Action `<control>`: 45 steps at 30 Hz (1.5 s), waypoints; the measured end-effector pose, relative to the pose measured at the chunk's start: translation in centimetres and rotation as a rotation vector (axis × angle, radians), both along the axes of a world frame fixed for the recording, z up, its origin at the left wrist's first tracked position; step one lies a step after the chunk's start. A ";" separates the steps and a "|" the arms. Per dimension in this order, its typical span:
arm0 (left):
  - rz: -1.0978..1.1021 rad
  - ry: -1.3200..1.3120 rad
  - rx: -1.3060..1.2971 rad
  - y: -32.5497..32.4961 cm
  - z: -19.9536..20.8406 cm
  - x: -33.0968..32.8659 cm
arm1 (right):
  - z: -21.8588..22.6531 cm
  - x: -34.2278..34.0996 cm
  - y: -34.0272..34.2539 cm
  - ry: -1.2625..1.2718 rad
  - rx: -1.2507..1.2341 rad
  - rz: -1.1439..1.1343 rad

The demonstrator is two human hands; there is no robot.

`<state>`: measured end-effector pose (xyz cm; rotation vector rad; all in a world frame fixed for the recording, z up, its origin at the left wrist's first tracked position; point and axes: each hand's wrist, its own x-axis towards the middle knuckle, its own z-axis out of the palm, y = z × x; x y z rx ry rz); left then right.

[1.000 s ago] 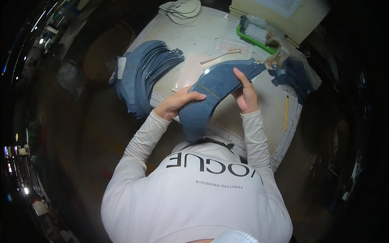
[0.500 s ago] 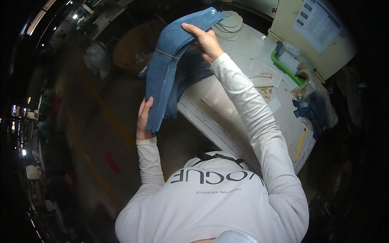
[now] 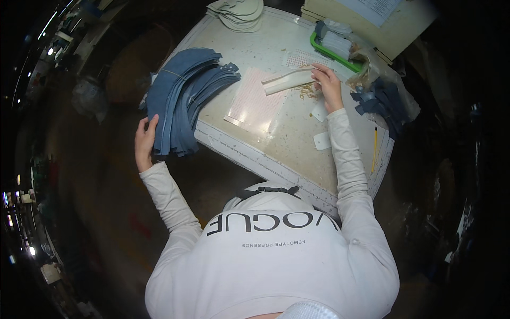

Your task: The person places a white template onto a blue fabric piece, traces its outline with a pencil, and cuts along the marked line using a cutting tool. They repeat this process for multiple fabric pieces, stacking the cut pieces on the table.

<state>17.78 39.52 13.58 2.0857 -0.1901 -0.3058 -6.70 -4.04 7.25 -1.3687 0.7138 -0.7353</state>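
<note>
Blue fabric stack beside unclenched left hand, well apart from right hand, grip unclear.

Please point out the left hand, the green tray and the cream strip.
Left hand (image 3: pixel 144 145): head view, middle of the hand.
Green tray (image 3: pixel 334 59): head view, on its near rim.
Cream strip (image 3: pixel 288 83): head view, middle of its length.
</note>
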 end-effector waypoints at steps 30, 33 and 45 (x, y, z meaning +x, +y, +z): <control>-1.361 0.554 -0.080 -27.9 -9.5 -18.2 | -3.7 -14.6 8.0 0.093 0.073 0.261; -1.312 1.265 -0.053 -28.2 -9.5 -18.0 | -3.8 -13.5 7.7 0.121 -0.095 0.295; -1.033 -0.628 -0.227 -37.1 -8.7 -18.9 | -3.4 -16.3 4.8 0.043 -0.200 -0.144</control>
